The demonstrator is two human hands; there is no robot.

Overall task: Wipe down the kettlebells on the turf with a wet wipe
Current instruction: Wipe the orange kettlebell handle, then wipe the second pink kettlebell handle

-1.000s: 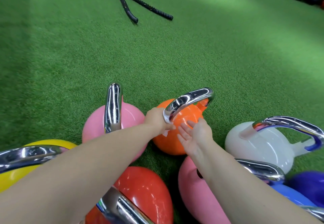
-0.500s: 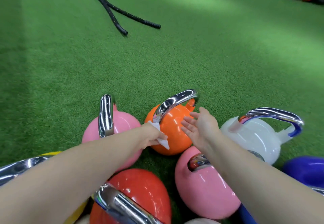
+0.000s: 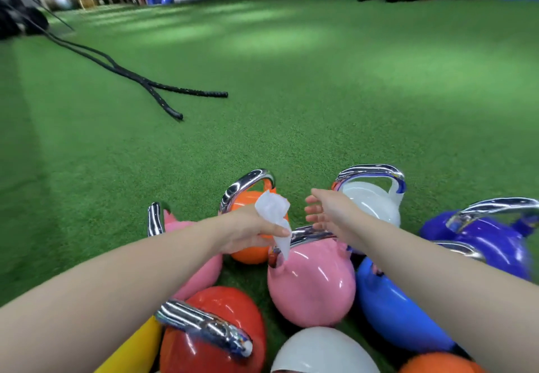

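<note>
Head view: left hand (image 3: pixel 250 231) pinches wet wipe (image 3: pixel 275 215); right hand (image 3: pixel 326 212) fingers spread, blurred, empty.

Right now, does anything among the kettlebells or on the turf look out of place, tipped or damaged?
Nothing stands out. The kettlebells cluster upright on the turf, the left hand pinches the wet wipe, the right hand hovers open, and the battle ropes lie loose farther out.

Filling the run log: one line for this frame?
left hand: pinches wet wipe | right hand: open, empty | both above pink kettlebell | orange kettlebell behind
</note>
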